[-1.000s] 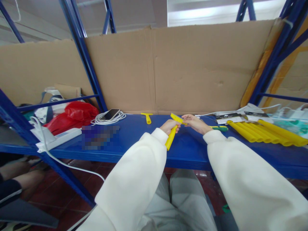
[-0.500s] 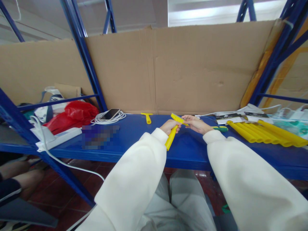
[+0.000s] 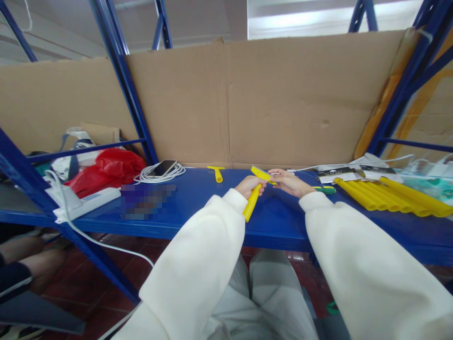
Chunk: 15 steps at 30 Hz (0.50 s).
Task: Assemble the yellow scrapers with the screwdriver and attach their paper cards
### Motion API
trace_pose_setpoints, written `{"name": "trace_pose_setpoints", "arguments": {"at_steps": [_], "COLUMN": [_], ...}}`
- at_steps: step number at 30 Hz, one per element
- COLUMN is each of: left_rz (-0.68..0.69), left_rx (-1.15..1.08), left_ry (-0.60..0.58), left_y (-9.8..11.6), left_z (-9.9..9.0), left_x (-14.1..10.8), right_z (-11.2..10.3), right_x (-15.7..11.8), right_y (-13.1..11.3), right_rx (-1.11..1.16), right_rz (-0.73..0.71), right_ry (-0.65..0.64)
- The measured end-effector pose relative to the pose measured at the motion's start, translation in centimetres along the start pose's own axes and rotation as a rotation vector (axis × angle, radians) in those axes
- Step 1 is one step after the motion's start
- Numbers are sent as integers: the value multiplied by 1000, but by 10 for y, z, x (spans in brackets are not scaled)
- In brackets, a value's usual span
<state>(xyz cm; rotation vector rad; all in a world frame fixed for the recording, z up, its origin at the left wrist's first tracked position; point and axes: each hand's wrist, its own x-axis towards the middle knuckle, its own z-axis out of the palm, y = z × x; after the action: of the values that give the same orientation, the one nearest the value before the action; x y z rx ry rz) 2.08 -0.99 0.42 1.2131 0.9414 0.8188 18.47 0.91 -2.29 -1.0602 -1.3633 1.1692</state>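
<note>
A yellow T-shaped tool (image 3: 251,204) is wrapped in the fingers of my left hand (image 3: 248,186), its handle pointing down toward the shelf's front edge and its wide head up and to the right. Beside the right end of that head is my right hand (image 3: 288,182), its fingers pinched together; whatever lies between them is too small to make out. Another yellow T-shaped tool (image 3: 219,175) lies on the blue shelf (image 3: 198,198) to the left of my hands. Just right of my right hand is a green and yellow handle (image 3: 326,190).
Several yellow tubes (image 3: 389,196) lie in a row at the right by black-and-white packages (image 3: 338,173). At the left are a coiled white cable (image 3: 141,177), a phone (image 3: 163,167), a red bag (image 3: 109,170) and a power strip (image 3: 95,200). Cardboard (image 3: 283,104) stands behind.
</note>
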Motion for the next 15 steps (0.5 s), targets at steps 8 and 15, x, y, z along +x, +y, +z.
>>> {"name": "trace_pose_setpoints", "arguments": {"at_steps": [8,15], "left_rz": [16,12], "left_rx": [-34,-40], "left_ry": [32,55], "left_y": [5,4], "left_z": [2,0], "left_x": [-6,-4], "right_z": [3,-3], "right_x": [-2,2], "right_y": [-2,-3], "right_rx": [40,-117], "right_rz": [8,-42], "right_ry": [39,117]}}
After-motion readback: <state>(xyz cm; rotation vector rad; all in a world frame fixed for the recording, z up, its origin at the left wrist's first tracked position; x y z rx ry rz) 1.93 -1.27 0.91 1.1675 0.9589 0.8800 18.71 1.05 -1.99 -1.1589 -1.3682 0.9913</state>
